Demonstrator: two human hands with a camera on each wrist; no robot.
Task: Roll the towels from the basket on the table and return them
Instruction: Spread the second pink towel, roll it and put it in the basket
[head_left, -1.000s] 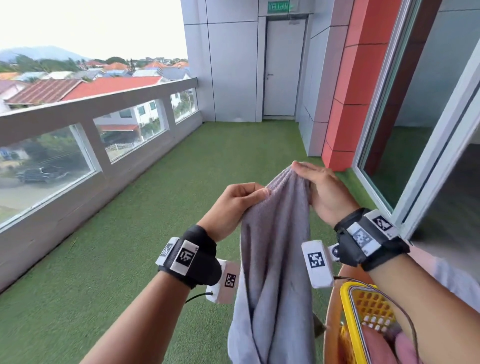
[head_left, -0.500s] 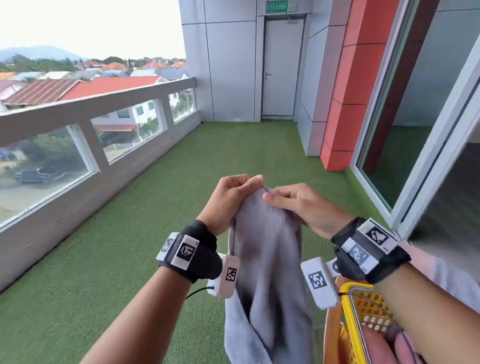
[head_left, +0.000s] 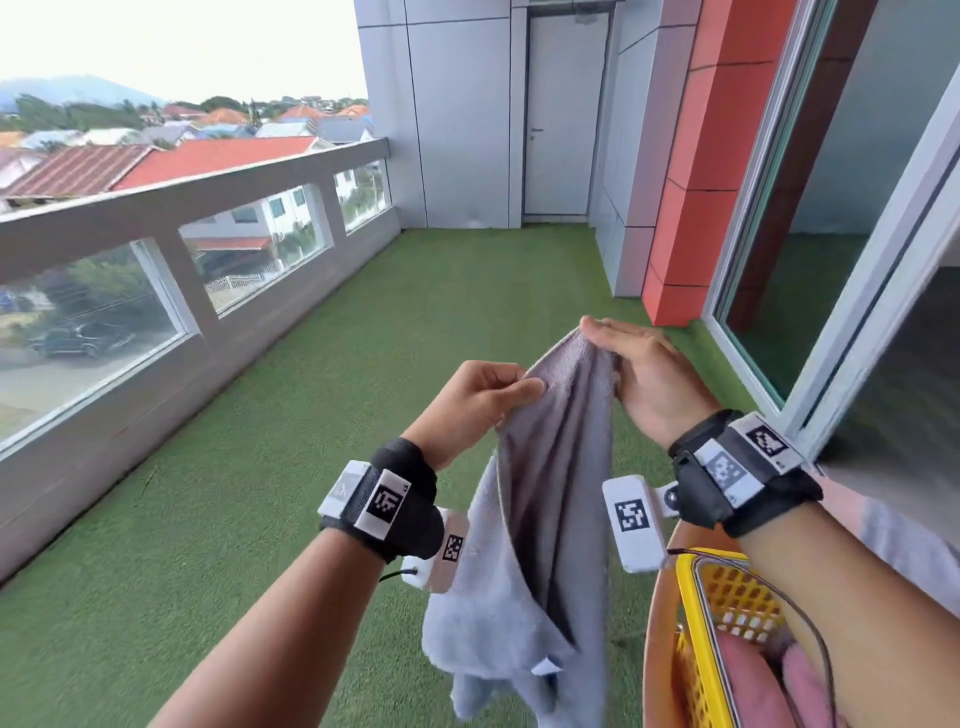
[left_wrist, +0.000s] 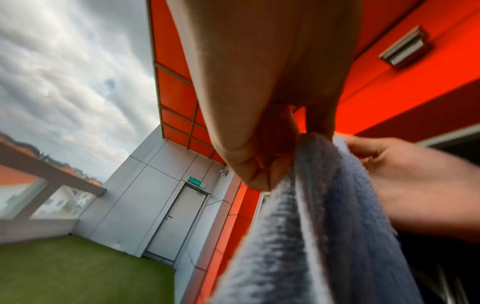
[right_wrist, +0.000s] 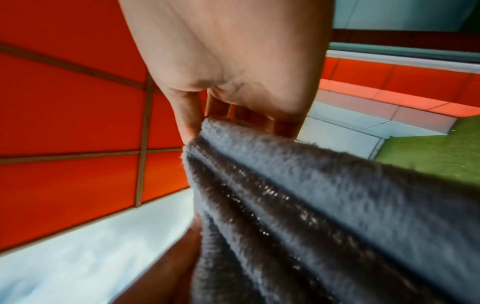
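**Both hands hold a grey towel up over the balcony**

Green turf stretches ahead to a parapet on the left. The grey towel hangs between raised forearms, the left hand pinching its top edge and the right hand gripping the upper corner. A yellow basket sits low right, with pink cloth inside.

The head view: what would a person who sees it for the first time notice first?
First the grey towel in the middle, hanging from its top edge, which the left hand and the right hand pinch, the right one higher. Next the yellow basket at the lower right, with something pink inside. Behind them lie the green turf and the red wall panel.
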